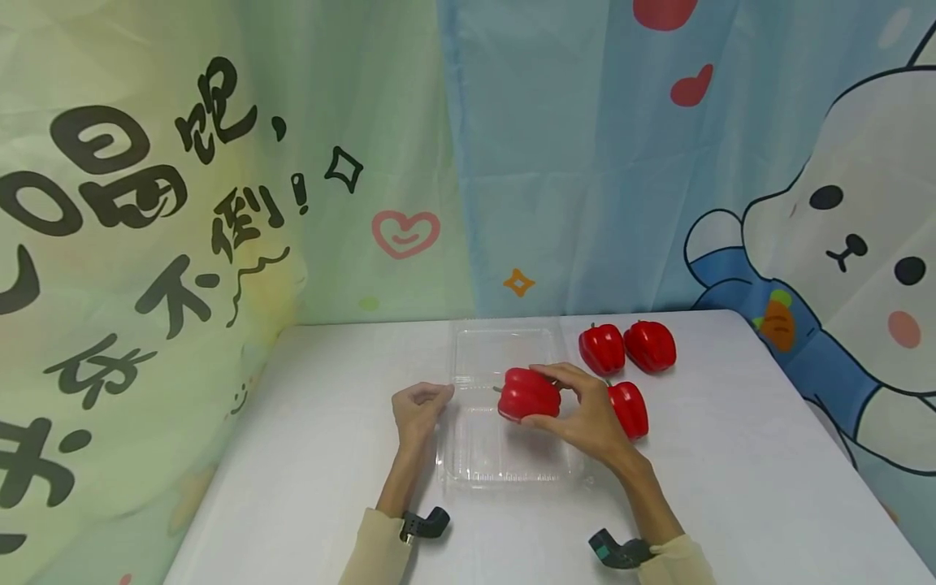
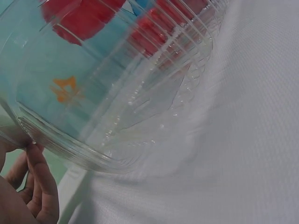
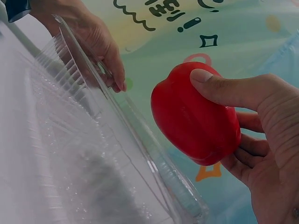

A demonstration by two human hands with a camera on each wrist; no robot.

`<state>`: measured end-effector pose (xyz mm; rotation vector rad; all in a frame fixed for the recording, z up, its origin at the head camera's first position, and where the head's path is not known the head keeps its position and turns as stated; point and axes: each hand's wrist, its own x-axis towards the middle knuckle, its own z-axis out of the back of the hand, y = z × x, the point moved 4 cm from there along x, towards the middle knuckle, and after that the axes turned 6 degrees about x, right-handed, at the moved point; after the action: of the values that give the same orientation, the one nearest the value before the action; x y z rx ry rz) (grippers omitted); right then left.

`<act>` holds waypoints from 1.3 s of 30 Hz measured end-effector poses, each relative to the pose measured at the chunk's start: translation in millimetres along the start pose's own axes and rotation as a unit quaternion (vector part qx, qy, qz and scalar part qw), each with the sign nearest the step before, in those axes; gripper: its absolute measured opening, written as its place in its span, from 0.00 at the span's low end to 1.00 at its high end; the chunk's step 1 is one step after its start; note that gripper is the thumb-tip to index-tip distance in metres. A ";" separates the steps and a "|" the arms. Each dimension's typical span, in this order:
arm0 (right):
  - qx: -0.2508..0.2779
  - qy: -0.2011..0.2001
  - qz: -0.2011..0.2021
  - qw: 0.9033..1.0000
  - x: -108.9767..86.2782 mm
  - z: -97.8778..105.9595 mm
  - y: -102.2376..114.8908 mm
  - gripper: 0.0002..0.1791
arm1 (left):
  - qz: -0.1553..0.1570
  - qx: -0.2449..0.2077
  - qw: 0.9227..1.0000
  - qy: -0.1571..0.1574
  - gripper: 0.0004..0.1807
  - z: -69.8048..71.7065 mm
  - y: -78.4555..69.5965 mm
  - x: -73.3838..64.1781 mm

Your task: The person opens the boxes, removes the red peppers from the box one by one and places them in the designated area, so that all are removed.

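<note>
A red bell pepper (image 1: 528, 395) is held by my right hand (image 1: 595, 414), thumb on the near side and fingers behind it, over a clear plastic clamshell container (image 1: 504, 463). In the right wrist view the pepper (image 3: 196, 116) hangs beside the container's upright edge (image 3: 140, 149). My left hand (image 1: 420, 413) pinches the container's left rim between thumb and fingers; the left wrist view shows the fingertips (image 2: 35, 151) at that edge. The container stands with its lid (image 1: 504, 353) folded back toward the curtain.
Three more red bell peppers lie right of the container: one at the back (image 1: 602, 349), one at the far right (image 1: 650, 346), one nearer (image 1: 629, 409), partly behind my right hand. A white-covered table (image 1: 731, 487) carries everything. A printed curtain (image 1: 534, 162) hangs behind it.
</note>
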<state>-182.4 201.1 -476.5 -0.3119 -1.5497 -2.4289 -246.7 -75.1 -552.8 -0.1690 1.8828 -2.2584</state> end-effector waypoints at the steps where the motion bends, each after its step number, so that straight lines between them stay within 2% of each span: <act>1: 0.000 -0.001 0.001 1.000 -0.2 0.8 0.0 0.46 | 0.001 -0.001 1.000 0.000 0.11 0.2 0.3 0.0; 23: -0.018 -0.043 0.014 0.999 -5.5 22.2 -3.6 0.45 | -0.008 -0.001 1.000 -0.001 0.10 0.1 0.4 0.5; 29: -0.035 -0.054 0.009 0.998 -7.3 30.1 -4.6 0.45 | 0.001 0.000 1.000 -0.003 0.10 -0.9 1.3 1.1; 39: -0.025 -0.070 0.018 0.997 -9.8 43.2 -5.6 0.45 | -0.001 0.006 1.000 -0.008 0.10 0.2 -0.9 -0.8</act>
<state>-172.8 243.6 -466.5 -0.5250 -1.5259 -2.4677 -246.0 -75.0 -551.8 -0.1854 1.8625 -2.2623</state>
